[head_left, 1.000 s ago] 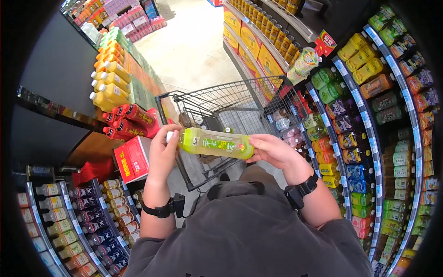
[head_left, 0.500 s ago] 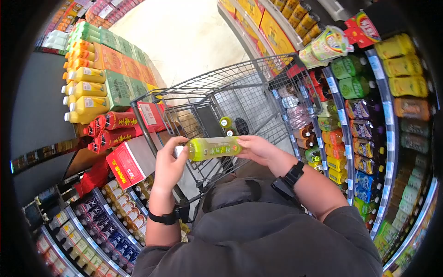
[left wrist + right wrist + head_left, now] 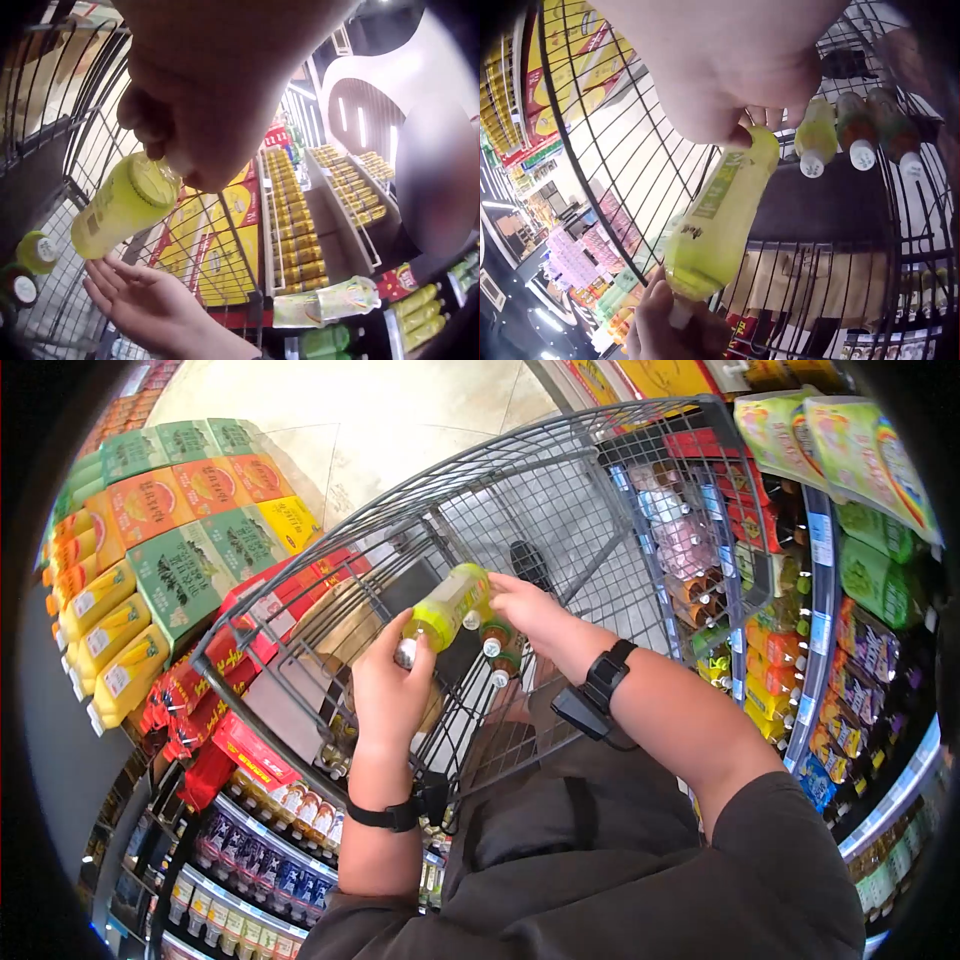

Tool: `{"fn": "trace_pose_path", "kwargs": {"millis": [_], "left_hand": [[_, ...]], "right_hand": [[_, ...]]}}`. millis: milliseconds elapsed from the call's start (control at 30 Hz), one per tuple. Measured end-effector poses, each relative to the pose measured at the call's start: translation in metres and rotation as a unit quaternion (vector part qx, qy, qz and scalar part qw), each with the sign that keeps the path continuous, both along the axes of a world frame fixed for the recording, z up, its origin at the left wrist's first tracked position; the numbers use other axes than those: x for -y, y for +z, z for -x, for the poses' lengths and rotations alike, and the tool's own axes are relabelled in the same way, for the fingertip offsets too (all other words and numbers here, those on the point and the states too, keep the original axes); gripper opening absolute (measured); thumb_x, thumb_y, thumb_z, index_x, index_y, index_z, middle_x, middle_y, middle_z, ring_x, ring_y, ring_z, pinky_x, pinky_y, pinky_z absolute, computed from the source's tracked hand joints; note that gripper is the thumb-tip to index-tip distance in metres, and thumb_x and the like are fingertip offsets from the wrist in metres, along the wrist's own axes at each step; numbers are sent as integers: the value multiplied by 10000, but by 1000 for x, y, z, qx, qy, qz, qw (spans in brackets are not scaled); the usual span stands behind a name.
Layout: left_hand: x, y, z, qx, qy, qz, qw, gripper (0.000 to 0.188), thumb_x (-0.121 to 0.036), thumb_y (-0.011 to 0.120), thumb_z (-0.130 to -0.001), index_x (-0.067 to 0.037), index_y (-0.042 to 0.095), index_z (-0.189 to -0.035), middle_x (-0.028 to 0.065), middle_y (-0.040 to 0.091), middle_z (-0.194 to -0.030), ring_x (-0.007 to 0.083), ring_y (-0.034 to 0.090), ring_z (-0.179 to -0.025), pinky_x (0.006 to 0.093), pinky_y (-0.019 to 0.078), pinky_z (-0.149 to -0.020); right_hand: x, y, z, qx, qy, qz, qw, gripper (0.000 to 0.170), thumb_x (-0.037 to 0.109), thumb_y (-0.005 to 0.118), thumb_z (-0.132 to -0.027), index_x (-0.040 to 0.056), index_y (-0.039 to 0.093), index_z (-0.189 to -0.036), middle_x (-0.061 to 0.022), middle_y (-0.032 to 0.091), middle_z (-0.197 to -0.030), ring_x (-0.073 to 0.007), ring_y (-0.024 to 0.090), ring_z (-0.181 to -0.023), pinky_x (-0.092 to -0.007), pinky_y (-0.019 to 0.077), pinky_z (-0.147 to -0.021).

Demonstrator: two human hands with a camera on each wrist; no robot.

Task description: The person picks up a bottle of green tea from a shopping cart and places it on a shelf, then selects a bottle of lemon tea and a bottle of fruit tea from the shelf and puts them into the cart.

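A bottle of yellow-green drink [image 3: 446,608] is held tilted over the shopping cart [image 3: 330,548], its white cap toward me. My left hand [image 3: 388,690] grips it by the neck and cap. At the base end, my right hand [image 3: 532,622] holds it between thumb and fingers; in the left wrist view its fingers [image 3: 105,281] reach under the base. Inside the cart, a similar yellow-green bottle [image 3: 816,141] lies beside two darker bottles with white caps [image 3: 857,131], just below the held one.
Stacked drink cartons [image 3: 185,585] and yellow juice bottles [image 3: 135,670] stand left of the cart. Shelves of bottled drinks [image 3: 850,670] line the right, with pouch-shaped packs [image 3: 870,450] above the cart's corner. A brown carton [image 3: 802,289] shows beneath the cart wires.
Both hands have brought the yellow-green bottle forward and over the cart, turning it from crosswise to slanting away from me. The view has tipped down and the cart appears closer.
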State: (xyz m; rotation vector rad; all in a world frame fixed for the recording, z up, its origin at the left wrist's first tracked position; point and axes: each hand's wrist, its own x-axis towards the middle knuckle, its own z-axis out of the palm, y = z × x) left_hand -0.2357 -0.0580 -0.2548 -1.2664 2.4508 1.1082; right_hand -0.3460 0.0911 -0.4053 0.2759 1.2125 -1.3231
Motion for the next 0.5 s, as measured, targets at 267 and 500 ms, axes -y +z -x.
{"fn": "trace_pose_path", "kwargs": {"millis": [267,500], "left_hand": [[4,-111,28,78,-23,12,997,376,-211,696,-900,-4,685,-1213,288,709,-870,424,719,-811,469,565,-721],[-4,-157,27,108,-40,2,993,389,-252,686,-910,-34,664,-1231,290,714,-888,439,715,-849,493,566,-758]], "right_hand": [[14,-59,-1,-36,92,-20,995,659,37,488,-911,-41,358,-1552,-248,484,-1506,-302,519,-1334,-359,415,-1089],[8,-78,0,19,96,-12,995,644,44,494,-903,-41,395,-1533,-245,499,-1501,-301,501,-1367,-345,406,-1100]]}}
